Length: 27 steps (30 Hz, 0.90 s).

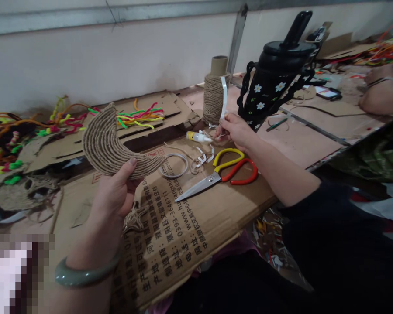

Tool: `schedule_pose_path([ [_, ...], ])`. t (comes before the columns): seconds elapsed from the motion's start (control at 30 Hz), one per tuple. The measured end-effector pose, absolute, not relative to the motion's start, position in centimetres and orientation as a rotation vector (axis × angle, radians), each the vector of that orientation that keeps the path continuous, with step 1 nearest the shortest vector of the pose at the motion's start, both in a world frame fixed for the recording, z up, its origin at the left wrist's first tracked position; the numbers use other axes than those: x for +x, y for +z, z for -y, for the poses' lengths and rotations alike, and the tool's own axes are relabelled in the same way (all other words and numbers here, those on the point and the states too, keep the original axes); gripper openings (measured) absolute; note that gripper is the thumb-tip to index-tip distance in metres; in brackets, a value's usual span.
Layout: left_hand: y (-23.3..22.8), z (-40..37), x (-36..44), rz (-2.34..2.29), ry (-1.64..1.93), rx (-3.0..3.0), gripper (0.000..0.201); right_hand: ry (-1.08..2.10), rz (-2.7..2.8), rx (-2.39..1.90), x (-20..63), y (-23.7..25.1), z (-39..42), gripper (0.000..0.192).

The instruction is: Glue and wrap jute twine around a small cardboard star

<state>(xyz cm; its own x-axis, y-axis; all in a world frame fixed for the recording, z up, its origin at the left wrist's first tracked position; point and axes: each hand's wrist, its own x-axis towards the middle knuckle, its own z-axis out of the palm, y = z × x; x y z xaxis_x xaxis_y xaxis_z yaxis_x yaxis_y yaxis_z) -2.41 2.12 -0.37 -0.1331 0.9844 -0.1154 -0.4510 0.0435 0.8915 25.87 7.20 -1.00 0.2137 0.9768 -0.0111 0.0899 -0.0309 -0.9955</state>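
Note:
My left hand (118,191) grips a crescent moon (101,141) wound in rows of brown jute twine, with the thumb on its face. My right hand (234,130) pinches a narrow white strip (224,98) that sticks up from the fingertips. Close to those fingers lie a small glue bottle (198,137) with a yellow label and some curled white scraps (201,158). Behind them stands a cone of jute twine (212,99). Scissors (212,179) with one yellow and one red handle lie below my right hand. A twine star (136,216) is partly hidden behind my left wrist.
A printed cardboard sheet (222,213) covers the bench. A pale ring (187,168) lies on it. Colourful fuzzy stems (140,117) lie at the back left. A black flowered tumbler (265,87) stands at right. Beyond it are a phone (328,92) and another person's arm (380,96).

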Motion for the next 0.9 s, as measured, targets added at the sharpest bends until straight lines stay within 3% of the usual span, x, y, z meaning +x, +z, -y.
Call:
schedule_pose_path([
  [0.6,-0.6,-2.3,-2.5,-1.084,1.359,0.679,0.02,0.853,1.193,-1.533,29.4,-2.1,-6.6,0.017],
  [0.8,-0.5,-2.2,-2.4,-1.063,1.423,0.701,0.012,0.383,1.523,-1.759,30.8,-2.5,-6.6,0.014],
  [0.9,-0.7,-2.2,-2.5,-1.063,1.4,0.695,0.01,0.292,1.589,-1.729,31.0,-2.5,-6.2,0.011],
])
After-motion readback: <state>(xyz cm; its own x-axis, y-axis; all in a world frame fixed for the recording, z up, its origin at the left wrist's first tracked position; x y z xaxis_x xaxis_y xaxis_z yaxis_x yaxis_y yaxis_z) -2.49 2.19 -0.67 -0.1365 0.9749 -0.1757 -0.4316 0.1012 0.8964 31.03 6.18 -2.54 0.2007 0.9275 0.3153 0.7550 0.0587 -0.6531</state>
